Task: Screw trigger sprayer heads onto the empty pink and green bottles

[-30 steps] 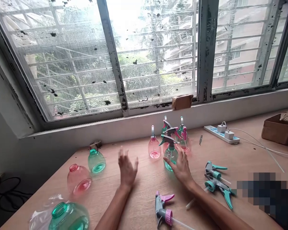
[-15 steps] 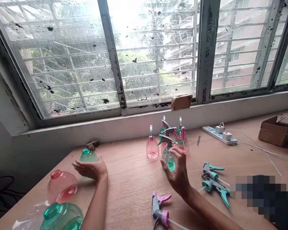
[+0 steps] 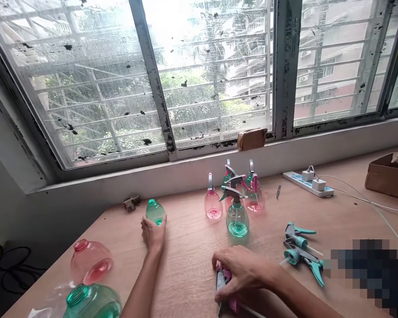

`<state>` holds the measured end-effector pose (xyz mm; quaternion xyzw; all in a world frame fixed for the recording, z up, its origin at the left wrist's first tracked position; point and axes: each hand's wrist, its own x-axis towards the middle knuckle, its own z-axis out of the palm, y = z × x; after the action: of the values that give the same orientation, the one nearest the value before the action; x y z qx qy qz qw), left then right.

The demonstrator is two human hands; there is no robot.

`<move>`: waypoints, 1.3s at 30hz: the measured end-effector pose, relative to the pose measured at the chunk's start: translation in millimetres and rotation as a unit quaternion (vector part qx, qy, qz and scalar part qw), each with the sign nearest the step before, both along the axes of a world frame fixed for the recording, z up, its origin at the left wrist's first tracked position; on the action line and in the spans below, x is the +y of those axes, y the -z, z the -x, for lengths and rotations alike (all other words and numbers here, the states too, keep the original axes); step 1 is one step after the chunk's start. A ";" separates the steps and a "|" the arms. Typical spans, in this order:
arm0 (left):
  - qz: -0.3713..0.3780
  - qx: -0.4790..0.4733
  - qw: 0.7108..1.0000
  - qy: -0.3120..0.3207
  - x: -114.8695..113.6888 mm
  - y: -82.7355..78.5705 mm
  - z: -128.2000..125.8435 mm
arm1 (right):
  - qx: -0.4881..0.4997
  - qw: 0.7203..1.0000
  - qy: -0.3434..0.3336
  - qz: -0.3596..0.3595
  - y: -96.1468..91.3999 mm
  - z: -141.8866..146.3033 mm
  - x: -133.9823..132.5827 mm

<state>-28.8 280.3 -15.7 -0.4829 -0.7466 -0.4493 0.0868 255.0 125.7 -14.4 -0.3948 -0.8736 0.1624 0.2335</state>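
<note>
On the table [image 3: 192, 240], left of centre, a green bottle [image 3: 155, 210] is gripped at its base by the left hand [image 3: 153, 235]. Near the front edge, a pink sprayer [image 3: 223, 282] is clasped under the right hand [image 3: 243, 270].

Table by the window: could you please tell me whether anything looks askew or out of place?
Yes: a pink bottle and a green bottle lie tipped on their sides, capless, at the table's near left corner, while the capped bottles stand upright. Nothing looks spilled.
</note>
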 end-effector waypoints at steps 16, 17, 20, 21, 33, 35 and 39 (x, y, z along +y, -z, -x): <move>0.122 0.062 0.891 0.433 -104.3 28.4 -98.9 | 0.315 0.927 0.021 0.202 -14.5 -39.2 12.9; 0.126 0.062 0.887 0.439 -106.1 28.5 -102.2 | 0.317 0.930 0.032 0.181 -13.3 -42.0 14.9; 0.134 0.059 0.887 0.437 -106.6 28.0 -106.4 | 0.270 0.952 0.045 0.139 -3.7 -43.1 19.9; 0.136 0.058 0.890 0.431 -105.4 27.6 -105.8 | 0.253 0.957 0.048 0.136 0.8 -41.1 20.9; 0.131 0.046 0.913 0.384 -90.5 25.0 -95.2 | 0.097 0.973 0.204 0.045 9.6 -100.4 -28.3; 0.124 0.048 0.912 0.387 -89.9 26.4 -95.6 | 0.046 0.969 0.243 -0.022 31.2 -134.8 -42.0; 0.096 0.050 0.914 0.392 -87.7 29.3 -94.6 | -0.021 0.956 0.283 -0.067 69.1 -176.1 -52.2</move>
<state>65.8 192.6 -45.0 -0.7646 -0.5317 -0.3485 -0.1061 431.1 73.5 -83.5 -0.6127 -0.7396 0.0222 0.2776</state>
